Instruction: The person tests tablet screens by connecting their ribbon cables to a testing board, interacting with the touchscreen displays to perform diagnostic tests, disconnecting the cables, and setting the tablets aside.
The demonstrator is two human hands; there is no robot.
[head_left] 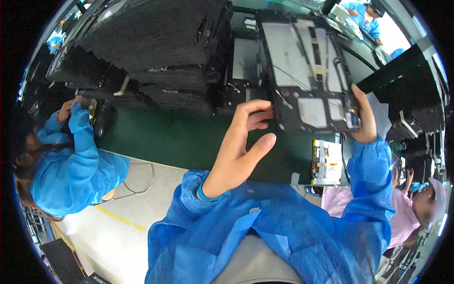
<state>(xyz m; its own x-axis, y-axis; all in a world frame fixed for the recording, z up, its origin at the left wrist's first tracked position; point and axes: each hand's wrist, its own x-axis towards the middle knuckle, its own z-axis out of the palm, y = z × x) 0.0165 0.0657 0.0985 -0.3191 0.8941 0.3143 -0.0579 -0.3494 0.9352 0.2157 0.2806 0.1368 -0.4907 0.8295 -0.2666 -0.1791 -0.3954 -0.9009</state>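
Head view: we're gripping the black panel (pixel 309 90) in our right hand (pixel 365 116), seemingly already lifted; our left hand (pixel 241 150) is hovering open beside it. The white pack (pixel 328 163) is lying untouched.

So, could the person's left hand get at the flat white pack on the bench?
Probably yes: the left hand looks open, and the black panel isn't between it and the flat white pack.

Green bench (pixel 151 139), tall black stack (pixel 156 49), white flat pack (pixel 333 163)
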